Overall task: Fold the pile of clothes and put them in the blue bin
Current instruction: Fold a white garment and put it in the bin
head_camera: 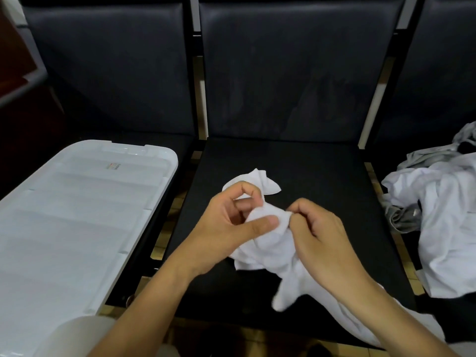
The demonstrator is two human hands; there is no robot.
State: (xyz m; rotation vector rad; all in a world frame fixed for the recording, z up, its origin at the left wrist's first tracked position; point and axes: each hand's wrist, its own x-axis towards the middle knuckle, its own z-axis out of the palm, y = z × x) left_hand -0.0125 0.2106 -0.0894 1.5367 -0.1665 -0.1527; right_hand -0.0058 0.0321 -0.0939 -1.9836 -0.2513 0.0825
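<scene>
left hand [226,222] pinching white cloth [268,243], thumb on top | right hand [316,228] curling round same bunch, over middle seat [322,171] | pile [438,207] waiting right | lid [77,215] covering bin (blue unseen) | risk: bunched cloth slipping, folding crooked

Black seats [296,161] carry white garment [265,181], clothes pile [438,202], lid [77,202].
</scene>
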